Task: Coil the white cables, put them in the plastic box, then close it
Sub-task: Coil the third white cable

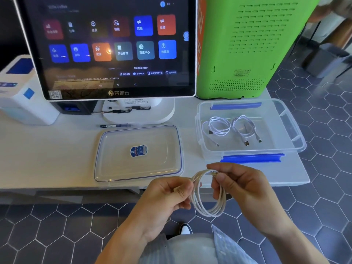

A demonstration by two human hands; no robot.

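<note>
While my left hand (171, 195) and right hand (238, 185) pinch the cable (207, 195) coil at 9 and 2 o'clock, it's light, springy; hold crossings, or loops slip.

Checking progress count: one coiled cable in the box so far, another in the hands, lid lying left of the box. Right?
Not quite: the head view shows two coiled cables in the plastic box, not one. The rest holds: both hands hold a third coiled cable, and the lid lies left of the box.
</note>
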